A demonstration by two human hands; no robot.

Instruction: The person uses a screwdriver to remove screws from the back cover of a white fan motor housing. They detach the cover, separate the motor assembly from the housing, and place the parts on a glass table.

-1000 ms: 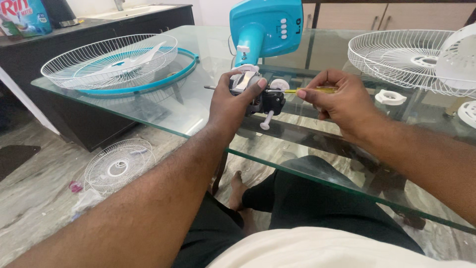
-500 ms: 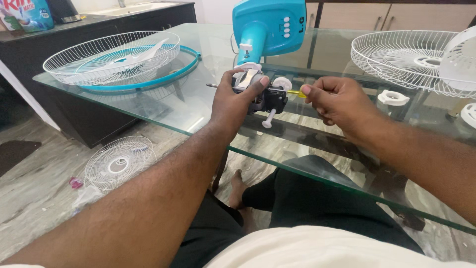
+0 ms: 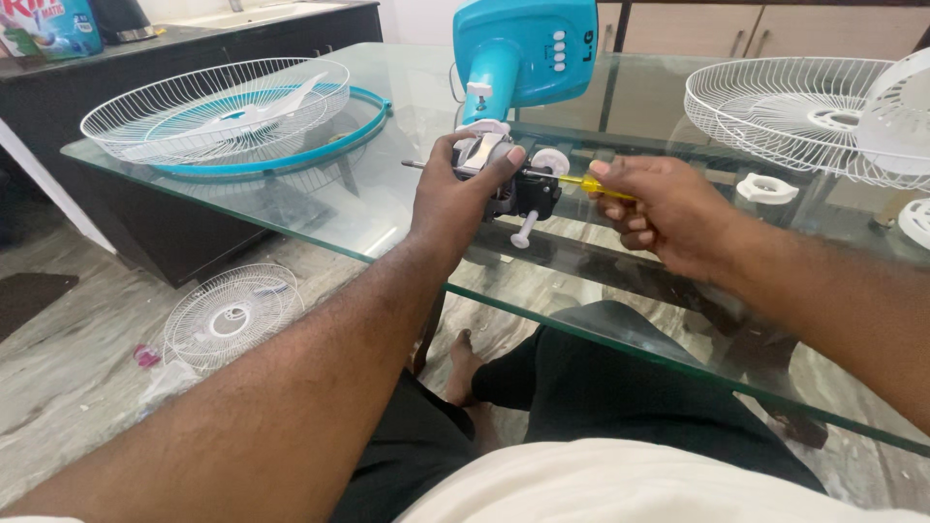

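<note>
From my head, the single camera looks down and forward along both my forearms, close over the glass table [image 3: 291, 208], its far edge and the floor beneath it also in frame.

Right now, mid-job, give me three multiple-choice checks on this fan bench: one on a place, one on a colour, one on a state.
1. Where does the fan guard with the blue ring lie?
A. on the glass table, to the left
B. on the floor
C. on the person's lap

2. What colour is the screwdriver handle?
A. red
B. yellow
C. black

3. What is the left hand doing?
A. resting flat on the glass
B. hanging off the table
C. closed around the fan motor

Answers:
1 A: it sits on the glass table top at the left end.
2 B: yellow shows past the right hand fingers.
3 C: its fingers wrap over the motor.
</note>
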